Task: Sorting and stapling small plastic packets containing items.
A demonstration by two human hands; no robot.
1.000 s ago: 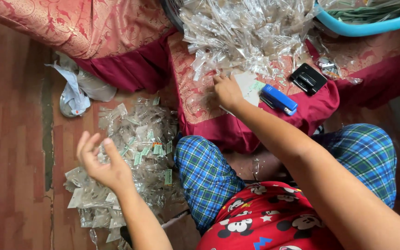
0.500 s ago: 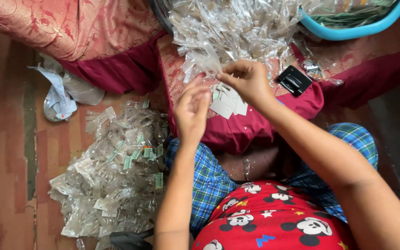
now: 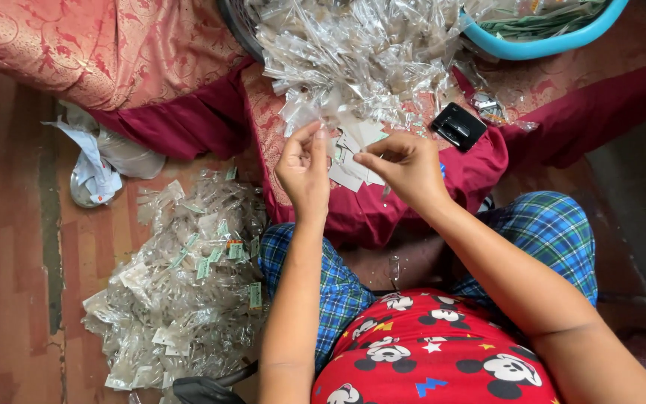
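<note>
Both hands meet over the red cushion (image 3: 413, 209), just below the heap of clear bags (image 3: 353, 52). Left hand (image 3: 304, 168) pinches a small clear bag (image 3: 321, 123), long axis roughly upright, mouth end can't tell. Right hand (image 3: 405, 164) has fingertips closed on smth tiny, contents unclear. Best to keep the bag taut w/ a light pinch at its edge.

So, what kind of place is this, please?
Probably a room in a home, used for hand packing. The person sits on a tiled floor against red cushions. Both hands, left hand and right hand, work at a heap of clear bags; filled packets lie on the floor.
</note>
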